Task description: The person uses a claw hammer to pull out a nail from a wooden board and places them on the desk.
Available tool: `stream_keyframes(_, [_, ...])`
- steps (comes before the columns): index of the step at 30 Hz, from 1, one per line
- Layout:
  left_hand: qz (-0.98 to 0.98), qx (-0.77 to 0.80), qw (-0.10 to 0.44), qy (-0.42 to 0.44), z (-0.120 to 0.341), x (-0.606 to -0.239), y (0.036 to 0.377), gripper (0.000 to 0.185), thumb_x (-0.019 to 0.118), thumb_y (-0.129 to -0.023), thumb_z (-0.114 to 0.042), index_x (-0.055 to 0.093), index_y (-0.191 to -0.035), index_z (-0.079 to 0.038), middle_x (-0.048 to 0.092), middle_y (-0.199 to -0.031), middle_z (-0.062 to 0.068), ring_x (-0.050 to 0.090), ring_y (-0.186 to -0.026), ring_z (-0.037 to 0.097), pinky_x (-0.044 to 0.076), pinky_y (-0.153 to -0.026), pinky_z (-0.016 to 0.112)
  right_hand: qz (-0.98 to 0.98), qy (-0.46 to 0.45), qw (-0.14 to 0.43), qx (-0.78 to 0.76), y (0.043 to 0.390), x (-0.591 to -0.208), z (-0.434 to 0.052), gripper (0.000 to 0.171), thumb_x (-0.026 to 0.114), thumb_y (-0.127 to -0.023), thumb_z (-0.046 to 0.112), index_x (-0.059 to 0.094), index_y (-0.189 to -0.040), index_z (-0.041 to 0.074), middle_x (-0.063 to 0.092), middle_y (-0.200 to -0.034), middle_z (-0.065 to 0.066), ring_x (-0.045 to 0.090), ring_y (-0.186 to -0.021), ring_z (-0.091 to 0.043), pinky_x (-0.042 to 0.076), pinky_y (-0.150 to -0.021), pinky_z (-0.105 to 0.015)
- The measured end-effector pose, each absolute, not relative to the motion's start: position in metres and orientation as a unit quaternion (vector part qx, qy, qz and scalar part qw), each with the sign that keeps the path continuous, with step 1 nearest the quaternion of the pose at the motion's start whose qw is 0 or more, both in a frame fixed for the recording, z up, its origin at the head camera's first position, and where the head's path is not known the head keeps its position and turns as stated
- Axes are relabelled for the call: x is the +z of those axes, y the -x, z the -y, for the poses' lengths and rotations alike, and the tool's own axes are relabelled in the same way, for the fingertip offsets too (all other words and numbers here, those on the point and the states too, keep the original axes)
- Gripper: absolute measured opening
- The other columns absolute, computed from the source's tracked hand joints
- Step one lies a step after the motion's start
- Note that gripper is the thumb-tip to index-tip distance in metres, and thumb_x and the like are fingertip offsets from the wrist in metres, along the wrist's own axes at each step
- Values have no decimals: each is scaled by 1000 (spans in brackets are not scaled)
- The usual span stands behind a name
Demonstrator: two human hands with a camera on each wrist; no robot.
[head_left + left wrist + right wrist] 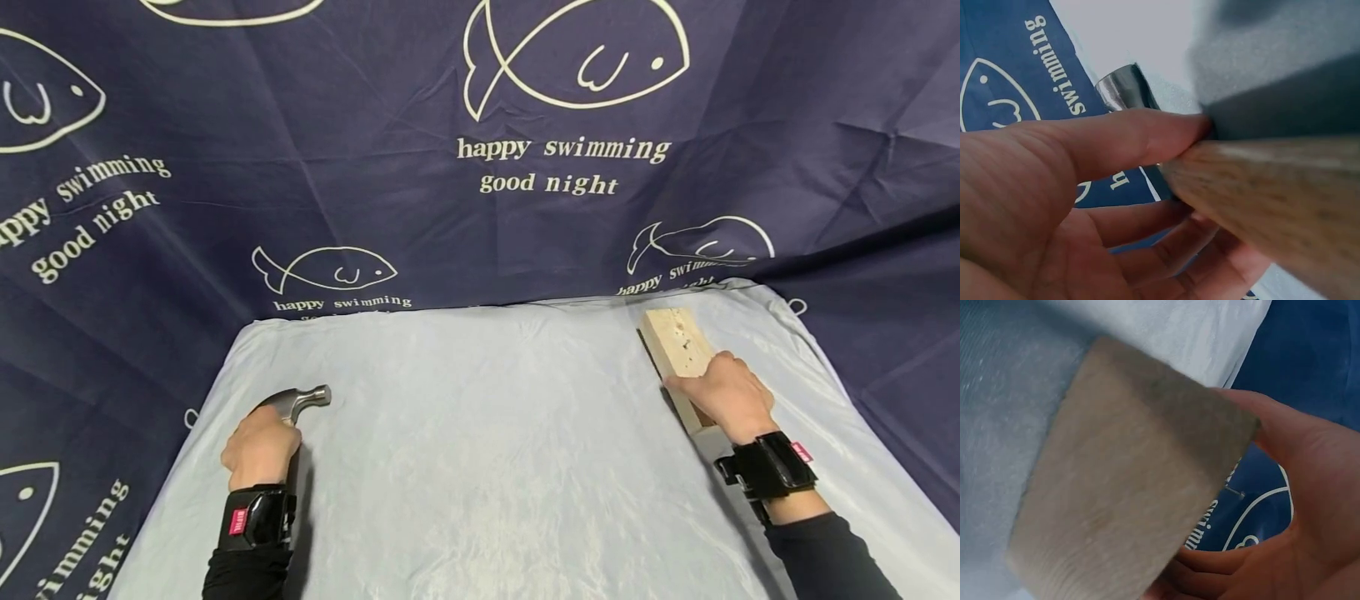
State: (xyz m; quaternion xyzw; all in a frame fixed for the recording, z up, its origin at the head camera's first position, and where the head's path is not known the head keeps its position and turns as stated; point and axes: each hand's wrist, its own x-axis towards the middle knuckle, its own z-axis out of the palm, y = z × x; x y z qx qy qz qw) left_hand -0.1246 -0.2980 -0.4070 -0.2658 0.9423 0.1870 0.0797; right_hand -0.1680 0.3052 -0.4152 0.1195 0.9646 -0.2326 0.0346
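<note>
Wooden block (678, 350) at the counter's (480, 467) far right, gripped by my right hand (723, 396); hammer (296, 406) at left, handle clasped in my left hand (258, 450); no hammering begun, I judge.

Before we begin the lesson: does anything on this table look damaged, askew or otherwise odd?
The wooden block, gripped by the right hand, shows small dark holes on its top face and lies askew near the cloth's far right corner. The hammer looks intact.

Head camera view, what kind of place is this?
Probably a makeshift indoor recording setup rather than a workshop: a table under a pale sheet, a navy fish-print cloth hung behind, and just a hammer and a wooden block in the person's hands.
</note>
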Motion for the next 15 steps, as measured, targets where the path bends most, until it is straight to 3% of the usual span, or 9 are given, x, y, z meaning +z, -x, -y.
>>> stream_keyframes(6, [-944, 203, 49, 255, 302, -411, 115, 30, 55, -96, -10, 62, -107, 17, 58, -117, 49, 58, -104, 69, 50, -78, 72, -966, -100, 15, -236, 173, -410, -292, 70, 79, -87, 59, 55, -99, -6, 59, -86, -21, 61, -75, -36, 46, -55, -50])
stream_keyframes(12, [-932, 213, 136, 259, 299, -401, 112, 40, 62, -93, -10, 55, -118, 21, 47, -123, 52, 52, -112, 69, 51, -86, 71, -967, -88, 21, -236, 173, -413, -282, 67, 80, -86, 59, 57, -98, -4, 59, -84, -18, 62, -75, -34, 47, -58, -51])
stream_keyframes(15, [-931, 207, 163, 254, 298, -398, 111, 41, 68, -89, -9, 56, -117, 19, 51, -123, 48, 56, -110, 63, 53, -86, 67, -968, -89, 22, -233, 171, -415, -279, 68, 81, -86, 58, 58, -99, -4, 59, -85, -18, 61, -76, -34, 47, -57, -50])
